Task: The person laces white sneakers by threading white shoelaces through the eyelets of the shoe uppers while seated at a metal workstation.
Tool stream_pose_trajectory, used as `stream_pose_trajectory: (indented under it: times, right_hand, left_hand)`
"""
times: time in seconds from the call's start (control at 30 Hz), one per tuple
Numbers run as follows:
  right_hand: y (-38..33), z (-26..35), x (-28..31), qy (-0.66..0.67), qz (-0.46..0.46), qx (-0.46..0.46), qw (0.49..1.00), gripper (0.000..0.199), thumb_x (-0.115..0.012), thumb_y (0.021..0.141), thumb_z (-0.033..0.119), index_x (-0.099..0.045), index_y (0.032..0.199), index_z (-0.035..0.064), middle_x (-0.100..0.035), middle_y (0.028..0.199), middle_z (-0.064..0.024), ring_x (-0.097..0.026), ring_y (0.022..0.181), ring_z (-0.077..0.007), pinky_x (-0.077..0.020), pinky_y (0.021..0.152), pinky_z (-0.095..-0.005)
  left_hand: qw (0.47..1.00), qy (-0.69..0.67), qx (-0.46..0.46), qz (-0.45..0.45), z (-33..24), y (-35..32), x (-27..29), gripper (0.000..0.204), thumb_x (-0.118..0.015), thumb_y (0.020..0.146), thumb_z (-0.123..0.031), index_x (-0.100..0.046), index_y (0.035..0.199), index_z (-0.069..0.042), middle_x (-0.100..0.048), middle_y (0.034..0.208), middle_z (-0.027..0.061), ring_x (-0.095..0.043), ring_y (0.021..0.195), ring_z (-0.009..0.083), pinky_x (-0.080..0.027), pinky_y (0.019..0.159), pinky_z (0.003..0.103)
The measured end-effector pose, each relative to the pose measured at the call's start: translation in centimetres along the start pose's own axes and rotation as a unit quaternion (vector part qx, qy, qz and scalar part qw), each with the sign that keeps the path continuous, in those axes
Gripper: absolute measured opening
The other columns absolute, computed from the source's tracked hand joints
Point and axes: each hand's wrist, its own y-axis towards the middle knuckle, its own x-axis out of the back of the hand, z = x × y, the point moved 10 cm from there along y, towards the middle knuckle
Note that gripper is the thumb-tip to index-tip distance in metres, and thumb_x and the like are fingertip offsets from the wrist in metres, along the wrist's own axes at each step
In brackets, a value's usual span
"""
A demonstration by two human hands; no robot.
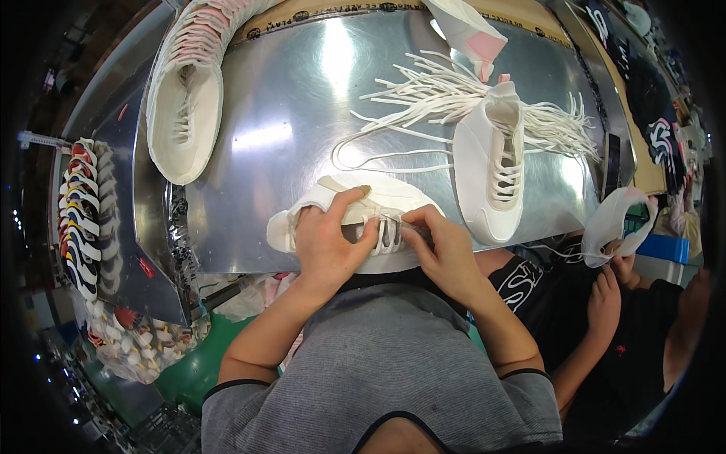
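Note:
A white shoe upper (382,191) lies on its side at the table's near edge, its heel to the left. My left hand (329,246) grips it near the collar, the thumb beside the eyelets and the forefinger bent over the tongue area. White shoelace (387,233) crosses the opening in several rows. At the right end of these rows my right hand (445,253) pinches the lace between thumb and forefinger; the fingertips partly hide the pinched piece. Just to the right, another white upper (484,163), laced, stands toe toward me.
A bundle of loose white laces (431,91) spreads behind the laced upper. A long nested row of white uppers (185,129) runs along the far left of the metal table (280,181). On my right, a co-worker's hand (605,299) is at another white upper (616,223).

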Motion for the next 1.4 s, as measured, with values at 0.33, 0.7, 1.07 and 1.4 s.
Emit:
stream_pose_trajectory:
  times: [0.33,0.7,1.07,1.4]
  right_hand:
    - [1.9,2.3,-0.7,-0.118,0.007,0.12,0.986,0.017,-0.067,0.087,0.015,-0.057,0.096,0.005,-0.065,0.075,-0.0124,-0.065,0.069,-0.0336,-0.0488,0.058,-0.042]
    - [0.6,2.9,1.6,-0.155,0.02,0.105,0.982,0.023,-0.069,0.086,0.016,-0.055,0.101,0.0048,-0.065,0.071,-0.0122,-0.067,0.064,-0.0276,-0.0491,0.056,-0.0394]
    - [0.8,-3.3,1.9,0.092,-0.244,0.033,0.965,0.014,-0.074,0.084,0.015,-0.068,0.096,0.0093,-0.061,0.061,-0.0054,-0.056,0.048,-0.0129,-0.0391,0.045,-0.0294]
    - [0.6,3.3,-0.1,-0.03,-0.102,0.26,0.96,0.02,-0.074,0.076,0.004,-0.072,0.094,0.0105,-0.06,0.067,-0.0031,-0.057,0.053,-0.019,-0.0418,0.048,-0.0286]
  left_hand:
    - [0.999,-0.005,-0.042,-0.002,-1.1,-0.6,0.1,0.041,-0.073,0.079,-0.011,-0.064,0.119,-0.009,-0.068,0.105,0.0153,-0.06,0.093,0.0317,-0.046,0.083,0.039]
    - [0.959,-0.258,0.078,0.082,2.5,-1.4,-1.3,0.045,-0.063,0.087,0.004,-0.053,0.131,0.002,-0.058,0.133,0.0115,-0.055,0.121,0.0178,-0.044,0.102,0.032]
    - [0.88,-0.394,0.136,0.227,1.0,-1.0,-2.5,0.049,-0.067,0.085,0.006,-0.047,0.128,-0.002,-0.059,0.118,0.0084,-0.059,0.106,0.0135,-0.049,0.091,0.027]
    - [0.858,-0.432,0.185,0.205,0.7,-0.1,-3.2,0.043,-0.063,0.092,0.001,-0.046,0.131,-0.004,-0.06,0.106,0.0046,-0.059,0.087,0.0069,-0.051,0.074,0.023]
